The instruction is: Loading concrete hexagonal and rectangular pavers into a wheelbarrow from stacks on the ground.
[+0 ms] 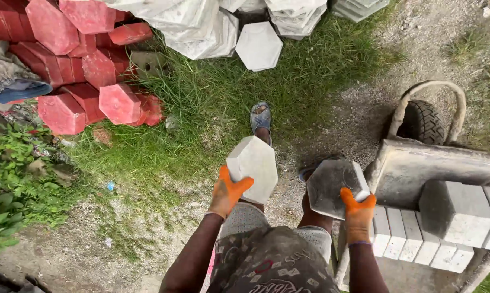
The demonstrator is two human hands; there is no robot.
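Left hand (227,191), orange-gloved: fingers closed around the lower edge of a pale grey hexagonal concrete paving block (253,168), held flat-face-up over the grass, clear of the body.

Right hand (357,211), orange-gloved: fingers clamped on the near edge of a darker grey hexagonal concrete paving block (331,187), held just beside the grey metal wheelbarrow (413,165).

Wheelbarrow tray: grey hexagonal blocks (451,214) stood on edge in a tight row, seemingly to save room.

Ground: heap of red hexagonal blocks (82,70) at upper left; stack of white hexagonal blocks (255,43) above; sandalled foot (260,116) on grass.
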